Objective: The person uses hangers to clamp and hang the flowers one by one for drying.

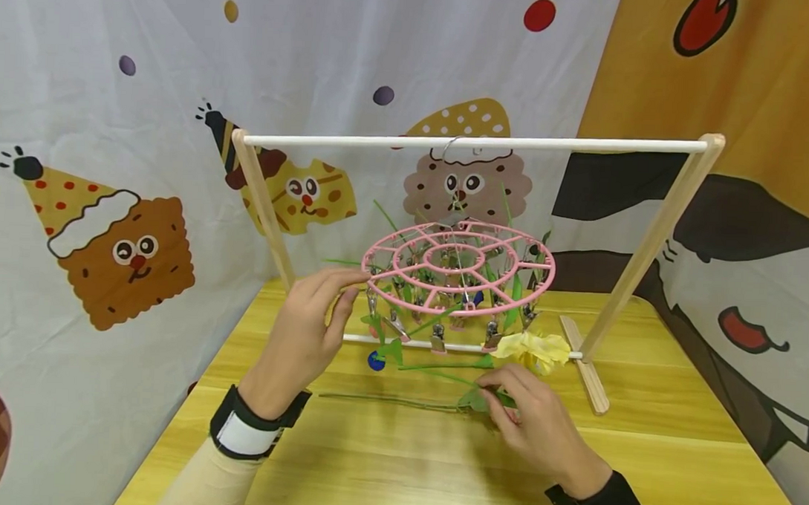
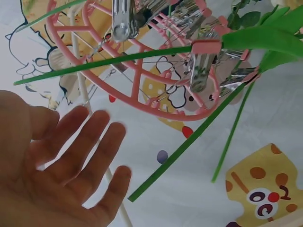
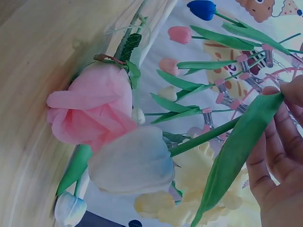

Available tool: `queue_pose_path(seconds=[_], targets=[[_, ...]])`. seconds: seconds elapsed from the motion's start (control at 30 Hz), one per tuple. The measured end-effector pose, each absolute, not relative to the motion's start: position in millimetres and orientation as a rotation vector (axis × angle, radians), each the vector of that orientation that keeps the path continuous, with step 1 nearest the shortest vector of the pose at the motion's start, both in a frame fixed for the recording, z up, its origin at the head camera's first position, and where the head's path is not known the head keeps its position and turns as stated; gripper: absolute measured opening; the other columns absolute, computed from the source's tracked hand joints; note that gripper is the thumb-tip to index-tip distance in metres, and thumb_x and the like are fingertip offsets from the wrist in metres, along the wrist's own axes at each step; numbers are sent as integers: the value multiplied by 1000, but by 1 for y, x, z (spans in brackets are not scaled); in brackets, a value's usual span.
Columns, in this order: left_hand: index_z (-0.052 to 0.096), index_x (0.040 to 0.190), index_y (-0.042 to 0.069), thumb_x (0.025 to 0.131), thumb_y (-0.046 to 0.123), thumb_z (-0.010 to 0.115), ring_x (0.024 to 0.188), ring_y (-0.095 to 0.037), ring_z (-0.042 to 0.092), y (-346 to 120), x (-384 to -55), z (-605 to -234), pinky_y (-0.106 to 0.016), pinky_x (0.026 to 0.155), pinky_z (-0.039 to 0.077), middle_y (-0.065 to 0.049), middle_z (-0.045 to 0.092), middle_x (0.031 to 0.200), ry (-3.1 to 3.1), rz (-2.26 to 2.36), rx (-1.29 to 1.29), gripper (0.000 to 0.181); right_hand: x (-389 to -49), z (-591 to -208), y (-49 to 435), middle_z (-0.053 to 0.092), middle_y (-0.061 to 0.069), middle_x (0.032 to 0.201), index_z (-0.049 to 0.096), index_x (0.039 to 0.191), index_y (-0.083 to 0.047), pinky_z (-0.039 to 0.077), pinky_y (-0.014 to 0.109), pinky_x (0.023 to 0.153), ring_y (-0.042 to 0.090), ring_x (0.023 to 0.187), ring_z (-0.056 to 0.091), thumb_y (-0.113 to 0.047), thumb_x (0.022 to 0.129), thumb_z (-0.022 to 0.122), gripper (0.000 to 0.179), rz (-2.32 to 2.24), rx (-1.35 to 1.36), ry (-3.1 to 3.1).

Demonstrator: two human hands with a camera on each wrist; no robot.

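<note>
In the right wrist view, my right hand (image 3: 279, 165) pinches an artificial white tulip (image 3: 130, 161) with a pale blue tint, by its green leaf and stem. In the head view that right hand (image 1: 539, 424) is low, in front of the rack. My left hand (image 1: 301, 338) is beside the left rim of a round pink clip hanger (image 1: 469, 312), fingertips close to it. The left wrist view has this hand (image 2: 66, 161) with loosely bent fingers and nothing in them. Metal clips (image 1: 438, 335) on the hanger hold artificial flowers by their stems, among them a blue tulip (image 3: 202, 9).
The hanger hangs from the white bar (image 1: 355, 141) of a wooden-legged stand. A pink rose (image 3: 90, 106) lies on the table, its long stem (image 1: 386, 398) in front of the stand. A yellow flower (image 1: 531, 350) is near the stand's right leg (image 1: 652, 246). A cartoon-printed cloth (image 1: 304, 56) hangs behind.
</note>
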State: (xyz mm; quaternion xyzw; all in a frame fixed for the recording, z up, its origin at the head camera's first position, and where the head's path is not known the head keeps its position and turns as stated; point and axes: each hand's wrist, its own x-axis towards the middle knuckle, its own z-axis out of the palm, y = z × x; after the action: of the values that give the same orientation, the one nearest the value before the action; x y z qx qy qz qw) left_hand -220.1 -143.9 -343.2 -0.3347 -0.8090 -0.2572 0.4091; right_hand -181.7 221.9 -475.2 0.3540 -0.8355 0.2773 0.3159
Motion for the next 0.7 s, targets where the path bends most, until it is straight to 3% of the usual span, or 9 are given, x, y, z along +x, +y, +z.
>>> queue_pose_path(seconds=[0.1, 0.2, 0.27, 0.47, 0.57, 0.7], targets=[[78, 140, 2, 112, 3, 75, 131, -37, 79, -147, -216, -350, -56, 115, 63, -16, 83, 137, -2002, -698, -772, 28, -182, -474, 223, 79, -2, 117, 78, 123, -12, 63, 18, 82, 8, 97, 74, 3, 99, 86, 29, 792, 944, -2173], [78, 139, 1, 112, 4, 76, 129, -37, 79, -148, -212, -357, -47, 115, 63, -17, 83, 135, -1945, -760, -698, 28, -183, -473, 222, 80, 0, 115, 77, 124, -12, 62, 17, 81, 7, 95, 73, 8, 98, 84, 33, 840, 958, -2129], [79, 133, 1, 109, 5, 79, 119, -36, 81, -149, -209, -362, -42, 108, 65, -18, 83, 127, -1895, -782, -660, 24, -184, -471, 221, 80, 1, 113, 77, 123, -11, 62, 16, 80, 6, 93, 72, 12, 94, 84, 38, 861, 968, -2096], [78, 107, 3, 106, 9, 83, 82, -23, 77, -142, -202, -382, -33, 72, 65, -9, 80, 96, -1797, -808, -691, 8, -183, -465, 219, 79, 0, 111, 77, 124, -10, 60, 15, 80, 6, 90, 71, 6, 101, 80, 28, 895, 954, -2087], [79, 105, 5, 105, 5, 85, 79, -17, 77, -131, -197, -393, -27, 70, 67, -5, 81, 95, -1837, -882, -777, 6, -183, -462, 217, 80, 2, 110, 77, 124, -9, 61, 15, 82, 7, 90, 72, 0, 107, 78, 20, 908, 938, -2090], [83, 113, 5, 100, -1, 89, 80, -15, 81, -111, -192, -406, -22, 73, 68, -6, 84, 96, -1940, -918, -866, 15, -184, -458, 214, 81, 4, 110, 77, 125, -9, 61, 15, 82, 9, 89, 74, 2, 104, 80, 23, 915, 926, -2065]])
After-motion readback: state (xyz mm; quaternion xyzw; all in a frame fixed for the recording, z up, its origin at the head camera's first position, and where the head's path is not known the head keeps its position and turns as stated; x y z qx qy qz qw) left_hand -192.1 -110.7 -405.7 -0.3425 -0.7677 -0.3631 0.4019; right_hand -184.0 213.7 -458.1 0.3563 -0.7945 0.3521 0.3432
